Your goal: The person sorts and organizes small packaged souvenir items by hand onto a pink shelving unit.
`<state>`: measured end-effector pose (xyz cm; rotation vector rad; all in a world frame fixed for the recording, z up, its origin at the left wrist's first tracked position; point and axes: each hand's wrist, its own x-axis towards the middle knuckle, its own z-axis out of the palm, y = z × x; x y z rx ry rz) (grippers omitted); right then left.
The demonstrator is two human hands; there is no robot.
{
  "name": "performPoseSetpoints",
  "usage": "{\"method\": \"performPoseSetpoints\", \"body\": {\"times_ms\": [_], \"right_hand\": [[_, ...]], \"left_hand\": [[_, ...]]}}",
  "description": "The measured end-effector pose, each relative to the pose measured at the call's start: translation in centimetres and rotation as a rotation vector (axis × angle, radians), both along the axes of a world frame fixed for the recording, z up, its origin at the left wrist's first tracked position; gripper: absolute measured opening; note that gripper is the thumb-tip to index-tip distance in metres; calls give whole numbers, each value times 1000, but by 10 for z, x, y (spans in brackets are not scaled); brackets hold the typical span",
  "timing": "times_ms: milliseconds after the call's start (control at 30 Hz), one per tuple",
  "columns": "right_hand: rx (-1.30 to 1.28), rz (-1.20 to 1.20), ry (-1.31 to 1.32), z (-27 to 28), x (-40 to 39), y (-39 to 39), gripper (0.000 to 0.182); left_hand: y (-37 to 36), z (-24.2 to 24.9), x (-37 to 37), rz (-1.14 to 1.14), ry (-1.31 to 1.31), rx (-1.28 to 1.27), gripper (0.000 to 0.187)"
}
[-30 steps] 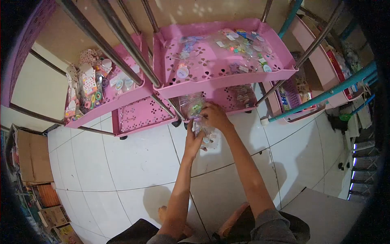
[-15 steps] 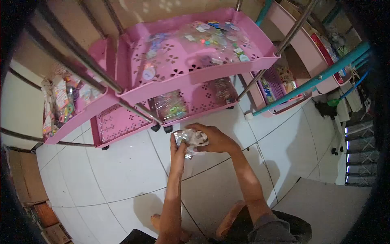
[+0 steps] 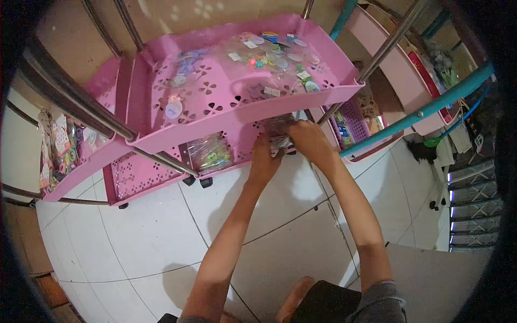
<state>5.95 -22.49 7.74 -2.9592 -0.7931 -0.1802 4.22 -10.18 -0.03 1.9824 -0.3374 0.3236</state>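
At the right end of the lower pink tray (image 3: 245, 133), both hands are closed on a bundle of clear, shiny plastic packets (image 3: 280, 142). My left hand (image 3: 265, 160) grips the near left side of it. From the right, my right hand (image 3: 312, 141) curls over the bundle, hiding part of it. What is inside the packets is too small to make out. Farther left on the same tray lies a stack of clear packets (image 3: 210, 153) with green and yellow pieces. Right above my hands runs the front lip of the upper pink tray (image 3: 237, 121).
Assorted small packets (image 3: 264, 59) lie on the upper tray. Metal poles (image 3: 390, 40) and a teal pole (image 3: 414, 114) flank the rack. Packets fill a side tray (image 3: 62, 142) at left. A purple basket (image 3: 353, 121) stands at right. Below is white tiled floor (image 3: 151, 226).
Both hands have moved forward and to the right, from above the floor to the lower tray's right end, carrying the plastic packets. The view has shifted slightly.
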Motion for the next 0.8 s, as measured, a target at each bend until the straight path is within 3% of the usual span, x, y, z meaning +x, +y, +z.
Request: {"method": "performPoseSetpoints", "body": {"times_ms": [67, 167, 300, 400, 467, 633, 700, 767, 800], "right_hand": [[-115, 14, -4, -5, 5, -1, 19], [-286, 24, -18, -13, 12, 0, 10], [-373, 18, -2, -15, 19, 4, 6], [-474, -57, 10, -12, 19, 10, 6], [-449, -41, 10, -18, 23, 7, 7], [-452, -71, 78, -22, 28, 7, 9], [-508, -6, -78, -32, 30, 5, 9], [-470, -74, -21, -26, 31, 6, 9], [-431, -141, 41, -20, 30, 9, 9]], "left_hand": [[0, 6, 0, -101, 283, -93, 30], [-1, -10, 6, -104, 88, -25, 32], [-3, -21, 15, -92, 28, 62, 34], [-2, -16, 18, -125, 48, 134, 34], [5, -7, 19, -268, 159, 152, 35], [13, -24, 31, -359, 275, 108, 38], [10, -39, 36, -369, 308, 124, 39], [9, -51, 39, -349, 273, -169, 42], [12, -47, 39, -348, 273, -170, 42]]}}
